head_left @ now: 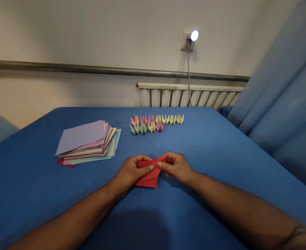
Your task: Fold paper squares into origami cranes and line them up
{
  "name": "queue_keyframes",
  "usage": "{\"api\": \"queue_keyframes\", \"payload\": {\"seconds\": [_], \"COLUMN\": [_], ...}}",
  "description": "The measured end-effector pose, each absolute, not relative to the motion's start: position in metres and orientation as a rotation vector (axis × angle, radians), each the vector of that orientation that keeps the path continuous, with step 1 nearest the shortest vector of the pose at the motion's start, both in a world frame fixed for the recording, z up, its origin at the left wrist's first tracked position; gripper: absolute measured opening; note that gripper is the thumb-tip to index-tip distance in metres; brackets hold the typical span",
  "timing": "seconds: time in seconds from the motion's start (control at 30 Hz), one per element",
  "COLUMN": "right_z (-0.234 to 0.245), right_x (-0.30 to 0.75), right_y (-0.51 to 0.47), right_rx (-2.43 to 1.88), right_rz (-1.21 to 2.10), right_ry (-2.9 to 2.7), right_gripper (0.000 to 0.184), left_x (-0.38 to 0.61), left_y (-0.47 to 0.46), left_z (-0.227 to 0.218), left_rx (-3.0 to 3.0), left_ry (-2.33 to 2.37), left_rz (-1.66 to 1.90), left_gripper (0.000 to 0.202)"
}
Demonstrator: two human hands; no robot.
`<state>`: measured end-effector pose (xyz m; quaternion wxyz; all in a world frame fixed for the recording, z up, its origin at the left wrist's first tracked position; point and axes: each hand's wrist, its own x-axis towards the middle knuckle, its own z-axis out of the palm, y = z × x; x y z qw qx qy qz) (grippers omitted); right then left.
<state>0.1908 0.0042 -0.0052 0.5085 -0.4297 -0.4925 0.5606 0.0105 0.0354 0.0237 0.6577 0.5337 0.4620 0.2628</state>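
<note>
Between my hands is a sheet of red paper (148, 181), partly folded, with creases across it and a pointed corner at the upper right. My left hand (133, 171) grips its left side, thumb on top and fingers behind. The pointed corner is pinched by my right hand (177, 167), thumb in front; its fingertips are partly hidden by the paper. Beyond the hands, folded paper cranes (152, 127) stand in two rows, in green, yellow, pink and orange. To the left lies a thick stack of coloured paper (81, 139), a lilac sheet on top.
A blue cloth (111, 205) covers the table. Behind it are a wall with a metal rail (90, 68), a radiator (179, 86), and a glowing plug-in light (194, 35) with a cable hanging down. A blue curtain (278, 86) hangs at the right.
</note>
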Motion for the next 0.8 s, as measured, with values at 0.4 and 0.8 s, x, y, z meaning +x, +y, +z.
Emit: {"api": "queue_keyframes", "payload": {"seconds": [0.4, 0.8], "right_z": [-0.006, -0.010], "right_x": [0.197, 0.202], "right_y": [0.008, 0.014], "right_rx": [-1.001, -1.164], "right_rz": [1.362, 1.364], "right_ry": [-1.025, -1.056], "right_gripper": [0.037, 0.035], "left_x": [0.012, 0.008], "left_y": [0.037, 0.045], "left_z": [0.029, 0.024], "left_rx": [1.224, 1.476], "left_ry": [1.101, 1.137], "left_rz": [0.630, 0.465], "left_gripper": [0.038, 0.040]}}
